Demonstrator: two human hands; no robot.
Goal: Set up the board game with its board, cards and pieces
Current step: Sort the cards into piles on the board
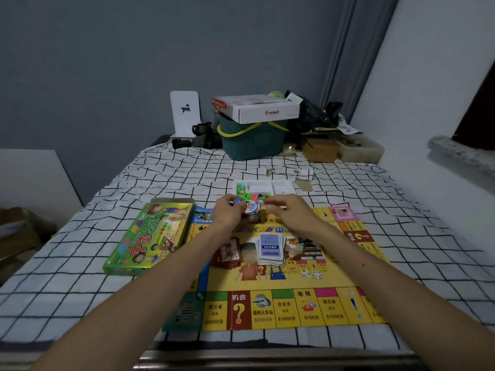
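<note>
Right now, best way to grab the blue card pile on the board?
Come from above and pinch the blue card pile across its two long edges. It lies flat on the board, loosely splayed, so lifting by one edge would likely spill it.

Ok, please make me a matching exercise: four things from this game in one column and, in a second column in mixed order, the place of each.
Things
1. box
2. blue cards
3. tray
4. small stack

Places
A. held between the left hand and the right hand
B. on the middle of the board
C. left of the board
D. just beyond the board's far edge

Pairs: 1-C, 2-B, 3-D, 4-A
</note>
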